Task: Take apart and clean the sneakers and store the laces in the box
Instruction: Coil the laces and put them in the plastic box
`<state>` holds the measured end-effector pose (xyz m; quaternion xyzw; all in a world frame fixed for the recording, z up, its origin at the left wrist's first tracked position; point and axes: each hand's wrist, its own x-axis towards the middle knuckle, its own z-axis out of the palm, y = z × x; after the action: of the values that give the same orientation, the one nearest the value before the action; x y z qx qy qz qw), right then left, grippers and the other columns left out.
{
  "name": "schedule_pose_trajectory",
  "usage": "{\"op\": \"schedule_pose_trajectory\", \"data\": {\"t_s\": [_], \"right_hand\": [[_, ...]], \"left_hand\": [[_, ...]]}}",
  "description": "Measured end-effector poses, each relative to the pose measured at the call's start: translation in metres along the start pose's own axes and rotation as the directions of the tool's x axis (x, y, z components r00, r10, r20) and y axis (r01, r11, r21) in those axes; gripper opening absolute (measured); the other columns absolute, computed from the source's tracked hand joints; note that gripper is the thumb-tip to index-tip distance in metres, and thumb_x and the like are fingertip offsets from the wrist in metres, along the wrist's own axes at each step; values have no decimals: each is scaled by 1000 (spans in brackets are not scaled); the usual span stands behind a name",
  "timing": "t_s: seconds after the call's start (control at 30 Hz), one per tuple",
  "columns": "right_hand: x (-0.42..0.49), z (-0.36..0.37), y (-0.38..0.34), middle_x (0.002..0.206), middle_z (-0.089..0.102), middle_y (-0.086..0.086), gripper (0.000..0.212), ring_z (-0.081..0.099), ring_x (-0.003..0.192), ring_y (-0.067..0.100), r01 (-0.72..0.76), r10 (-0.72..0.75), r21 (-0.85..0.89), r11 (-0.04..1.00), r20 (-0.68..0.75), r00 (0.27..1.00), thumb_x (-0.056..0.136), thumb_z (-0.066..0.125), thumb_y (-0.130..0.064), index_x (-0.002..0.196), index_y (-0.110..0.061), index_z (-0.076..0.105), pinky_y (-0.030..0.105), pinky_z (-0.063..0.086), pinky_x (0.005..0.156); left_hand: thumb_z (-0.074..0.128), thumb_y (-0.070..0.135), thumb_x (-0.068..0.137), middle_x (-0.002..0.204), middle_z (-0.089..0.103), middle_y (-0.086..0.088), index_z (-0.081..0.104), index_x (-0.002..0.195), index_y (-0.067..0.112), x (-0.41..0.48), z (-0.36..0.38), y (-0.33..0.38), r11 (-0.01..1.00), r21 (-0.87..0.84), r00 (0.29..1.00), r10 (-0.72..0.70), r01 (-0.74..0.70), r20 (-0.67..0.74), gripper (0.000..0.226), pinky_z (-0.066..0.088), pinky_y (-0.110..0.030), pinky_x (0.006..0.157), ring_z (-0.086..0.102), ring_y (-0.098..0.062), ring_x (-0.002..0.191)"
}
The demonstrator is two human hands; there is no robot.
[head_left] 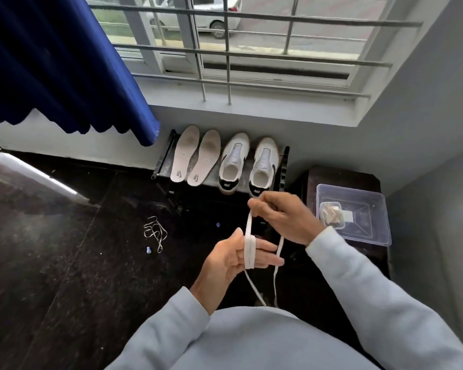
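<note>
While the right hand (281, 217) pinches the lace (249, 252), the left hand (233, 260) serves as its spool.
Left fingers (270, 260) lie straight, pointing right, unclenched; the coil crosses them, long axis near to far, one strand rising to the pinch, tails hanging near. Keeping turns flat and snug should help the bundle slip off whole for the clear box (369, 209), right and well apart.

Dark glossy floor (65, 263), grey wall (425, 102), barred window (238, 49), blue curtain (51, 62).
</note>
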<state>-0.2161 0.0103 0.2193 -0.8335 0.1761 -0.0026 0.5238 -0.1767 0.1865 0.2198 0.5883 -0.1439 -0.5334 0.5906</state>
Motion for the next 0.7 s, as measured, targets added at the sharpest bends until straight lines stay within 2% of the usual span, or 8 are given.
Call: {"op": "schedule_pose_trajectory", "data": {"t_s": [0.07, 0.13, 0.23, 0.33, 0.47, 0.57, 0.63, 0.7], "right_hand": [[2, 24, 18, 68, 67, -14, 27, 59, 66, -2, -69, 69, -8, 998, 72, 995, 92, 61, -38, 80, -15, 68, 19, 48, 64], [-13, 49, 25, 72, 67, -5, 24, 62, 70, 7, -44, 49, -42, 998, 134, 990, 91, 53, -35, 80, -19, 68, 30, 52, 67], [-47, 69, 11, 57, 52, -8, 32, 50, 54, 9, 7, -1, -32, 999, 172, 985, 102, 48, -33, 73, -28, 62, 32, 43, 55], [-60, 64, -17, 58, 51, -11, 30, 46, 54, 5, 111, -102, -33, 993, 213, 972, 101, 48, -38, 75, -32, 61, 22, 38, 53], [-28, 29, -46, 57, 46, -12, 31, 40, 54, 2, 174, -174, -1, 985, 11, 985, 98, 51, -32, 71, -22, 61, 19, 33, 54], [10, 20, -39, 54, 41, -7, 32, 36, 50, 9, 70, -70, 64, 995, -7, 998, 100, 52, -34, 73, -23, 66, 23, 31, 50], [30, 33, -20, 57, 46, -9, 31, 41, 52, 5, -48, 43, 48, 998, 92, 995, 101, 53, -30, 72, -24, 64, 22, 36, 55], [33, 55, 0, 63, 57, -13, 29, 52, 60, 1, -121, 105, 69, 990, 207, 973, 99, 54, -10, 72, -17, 62, 26, 46, 66]], "left_hand": [[17, 50, 99, 110, 70, -27, 67, 115, -2, -4, -8, 6, 988, -138, 997, 73, -71, 7, 74, 51, -34, 98, 66, -34, 111], [13, 57, 98, 115, 70, -23, 65, 120, 1, -2, -19, 8, 972, -188, 990, 134, -142, -51, 79, 46, -39, 104, 64, -31, 116], [10, 57, 98, 124, 67, -17, 57, 129, 3, 3, -38, 4, 967, -181, 980, 162, -182, -117, 78, 36, -41, 112, 59, -25, 125], [15, 61, 95, 121, 70, -11, 58, 128, 6, 6, -47, -1, 988, -74, 978, 121, -135, -168, 78, 37, -39, 113, 61, -18, 122], [10, 70, 90, 108, 76, -7, 68, 114, 15, 8, -53, -4, 998, 55, 994, 29, -23, -107, 83, 47, -33, 104, 68, -15, 110], [1, 71, 89, 110, 73, -20, 69, 113, 5, 3, -56, 1, 999, 47, 999, -19, 17, 37, 98, 52, -27, 92, 68, -25, 110], [0, 68, 88, 111, 71, -23, 70, 111, 4, 1, -56, 8, 1000, -5, 996, 3, -3, 91, 97, 52, -28, 93, 68, -29, 110], [3, 69, 89, 113, 71, -23, 70, 113, 5, 1, -58, 16, 994, -91, 994, 75, -67, 84, 95, 51, -30, 97, 66, -31, 113]]}}
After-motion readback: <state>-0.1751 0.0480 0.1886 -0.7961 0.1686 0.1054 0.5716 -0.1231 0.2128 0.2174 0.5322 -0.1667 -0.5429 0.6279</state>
